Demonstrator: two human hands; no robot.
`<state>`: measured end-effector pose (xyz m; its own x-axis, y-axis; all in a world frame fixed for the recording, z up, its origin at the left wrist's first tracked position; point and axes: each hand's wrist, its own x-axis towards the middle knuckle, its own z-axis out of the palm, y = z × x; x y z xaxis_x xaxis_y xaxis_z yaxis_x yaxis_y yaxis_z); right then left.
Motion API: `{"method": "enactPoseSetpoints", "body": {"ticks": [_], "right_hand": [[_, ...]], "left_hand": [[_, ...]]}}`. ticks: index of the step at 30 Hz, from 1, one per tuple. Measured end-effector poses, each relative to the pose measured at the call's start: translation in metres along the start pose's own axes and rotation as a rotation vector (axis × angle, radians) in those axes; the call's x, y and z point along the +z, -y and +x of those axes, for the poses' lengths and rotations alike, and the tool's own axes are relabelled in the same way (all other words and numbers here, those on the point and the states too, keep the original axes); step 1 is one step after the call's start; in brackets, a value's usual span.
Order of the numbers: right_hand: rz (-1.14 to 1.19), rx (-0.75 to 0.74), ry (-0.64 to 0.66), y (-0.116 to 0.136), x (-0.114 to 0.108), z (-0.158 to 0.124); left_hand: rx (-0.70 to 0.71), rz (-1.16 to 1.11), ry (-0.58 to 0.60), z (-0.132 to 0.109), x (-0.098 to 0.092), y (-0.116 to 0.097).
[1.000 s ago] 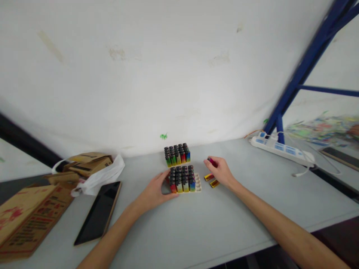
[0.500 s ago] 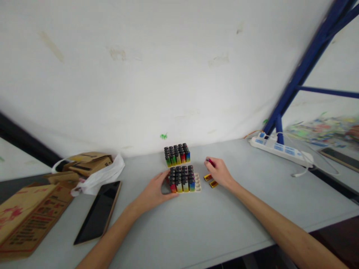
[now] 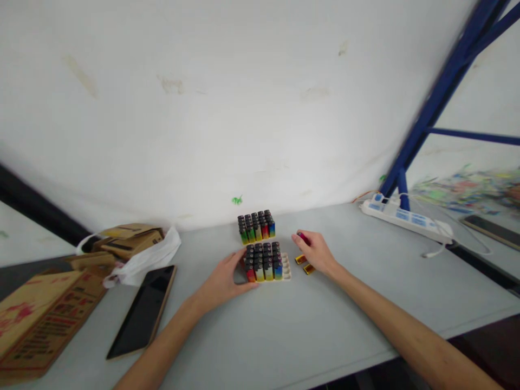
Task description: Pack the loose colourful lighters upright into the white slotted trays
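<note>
Upright lighters point(image 3: 263, 262) with black tops stand in rows in a white tray point(image 3: 286, 269), whose right-hand column of slots is bare. My left hand point(image 3: 226, 279) is wrapped round the left side of that tray, thumb at its front corner. Behind it stands a second block of coloured lighters point(image 3: 257, 227). To the right, my right hand point(image 3: 314, 249) pinches a dark pink lighter point(image 3: 303, 237) above the table. Two golden lighters point(image 3: 305, 264) lie on the table just below that hand.
At the left are cardboard boxes point(image 3: 49, 317), a white plastic bag point(image 3: 150, 260) and a black-screened tablet point(image 3: 143, 311). A white power strip point(image 3: 406, 219) with cables lies at the right, near a blue metal frame point(image 3: 426, 108). A wall rises behind the table.
My right hand has moved slightly left toward the tray with the pink lighter. My left hand stays on the tray.
</note>
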<state>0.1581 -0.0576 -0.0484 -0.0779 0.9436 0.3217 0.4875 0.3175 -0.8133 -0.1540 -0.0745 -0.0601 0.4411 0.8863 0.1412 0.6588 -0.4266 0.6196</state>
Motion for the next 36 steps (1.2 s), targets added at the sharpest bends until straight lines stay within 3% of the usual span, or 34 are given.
{"method": "enactPoseSetpoints", "body": {"ticks": [36], "right_hand": [[-0.021,-0.033,0.054,0.0041,-0.0027,-0.0005]], "left_hand": [[-0.001,0.004,-0.001,0.0006,-0.0008,-0.0007]]}}
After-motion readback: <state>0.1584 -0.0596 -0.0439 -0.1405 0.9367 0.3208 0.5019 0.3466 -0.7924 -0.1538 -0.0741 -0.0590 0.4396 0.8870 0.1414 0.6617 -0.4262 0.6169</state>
